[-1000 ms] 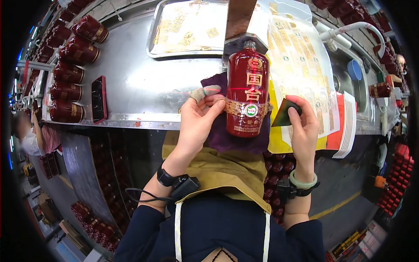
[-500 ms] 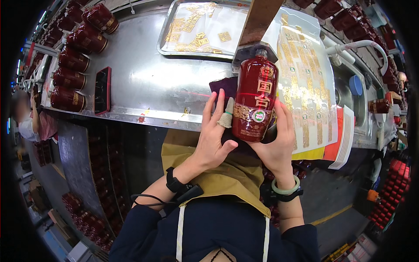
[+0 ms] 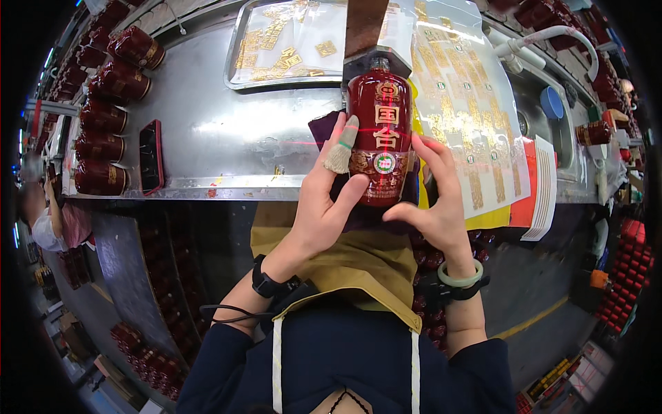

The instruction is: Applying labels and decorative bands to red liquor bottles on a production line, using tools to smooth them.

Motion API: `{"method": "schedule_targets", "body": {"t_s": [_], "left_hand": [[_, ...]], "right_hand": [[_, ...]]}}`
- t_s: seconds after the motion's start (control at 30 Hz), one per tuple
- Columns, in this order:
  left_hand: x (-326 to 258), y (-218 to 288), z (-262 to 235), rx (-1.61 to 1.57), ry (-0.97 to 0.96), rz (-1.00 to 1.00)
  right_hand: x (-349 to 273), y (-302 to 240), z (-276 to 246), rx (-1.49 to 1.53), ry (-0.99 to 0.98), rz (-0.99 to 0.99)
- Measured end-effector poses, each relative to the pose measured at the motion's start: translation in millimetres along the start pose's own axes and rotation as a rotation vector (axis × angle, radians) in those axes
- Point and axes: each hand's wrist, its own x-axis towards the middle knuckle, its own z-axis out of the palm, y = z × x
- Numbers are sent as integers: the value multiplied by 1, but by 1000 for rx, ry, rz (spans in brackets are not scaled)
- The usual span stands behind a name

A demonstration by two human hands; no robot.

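A glossy dark red bottle (image 3: 378, 148) with gold lettering and a round green-and-white emblem lies with its neck in a dark metal holder (image 3: 397, 58). My left hand (image 3: 321, 200) is closed on its left side, thumb pressed on the lower front; a cloth finger cover (image 3: 340, 148) sits on one finger. My right hand (image 3: 441, 200) cups the lower right side, fingertips at the bottle's edge and thumb beside the base. Under the bottle shows a dark purple cloth (image 3: 323, 127). Thin red light lines cross the bottle.
Gold decal pieces lie in a metal tray (image 3: 233, 72). Clear sheets of gold decals (image 3: 476, 138) cover the bench on the right, near a sink with a blue bowl (image 3: 552, 103). Several red bottles (image 3: 100, 178) and a phone (image 3: 151, 157) stand or lie at the left.
The view has shifted, so the bench appears further left. My left thumb has come down onto the bottle's front, and its fingers have closed in. My right thumb now shows beside the base.
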Motion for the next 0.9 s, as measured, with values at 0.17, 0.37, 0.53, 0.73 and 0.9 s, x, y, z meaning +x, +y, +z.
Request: {"method": "schedule_targets", "body": {"t_s": [0.17,0.37,0.53,0.73,0.9], "left_hand": [[3,1,16,-281,66,-175],[2,2,19,-317,72,-245],[1,4,19,-354,109,-242],[-14,16,15,704,28,278],[2,7,16,792,65,365]], "right_hand": [[3,6,8,376,24,463],[4,18,10,413,18,335],[4,18,11,429,15,326],[2,24,3,438,24,440],[14,14,16,608,103,431]]}}
